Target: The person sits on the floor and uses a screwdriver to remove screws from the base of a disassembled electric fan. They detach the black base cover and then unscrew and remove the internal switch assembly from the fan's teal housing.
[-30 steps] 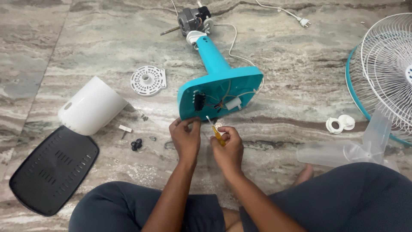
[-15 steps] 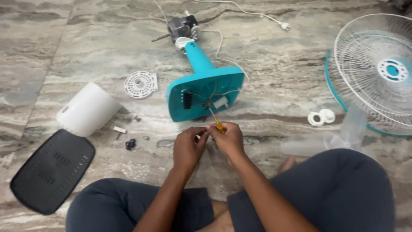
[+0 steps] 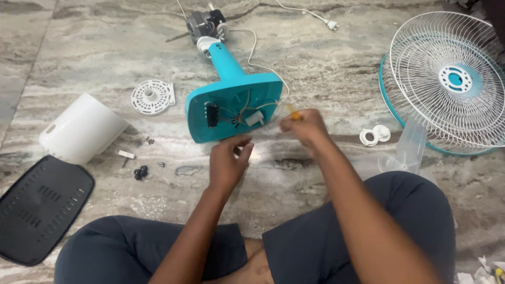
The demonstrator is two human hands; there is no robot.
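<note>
A teal fan stand base (image 3: 234, 108) lies tipped on the marble floor, its open underside showing wires and a small white part. Its neck runs up to a grey motor (image 3: 202, 23). My left hand (image 3: 229, 163) hovers just below the base with fingers curled and apart, holding nothing I can see. To the right of the base, my right hand (image 3: 305, 129) is blurred and closed on a small yellow-handled tool (image 3: 292, 112).
A white fan guard with teal rim (image 3: 452, 79) lies at right, a clear blade (image 3: 405, 152) and white rings (image 3: 374, 135) beside it. At left are a white cover (image 3: 81, 129), black vented panel (image 3: 39, 208), round white grille (image 3: 152, 96) and loose screws (image 3: 141, 171). A plug (image 3: 331, 23) lies far off.
My hands have come apart. The right hand has moved right and up with the yellow tool, and the left hand stays below the base. The view has shifted.
</note>
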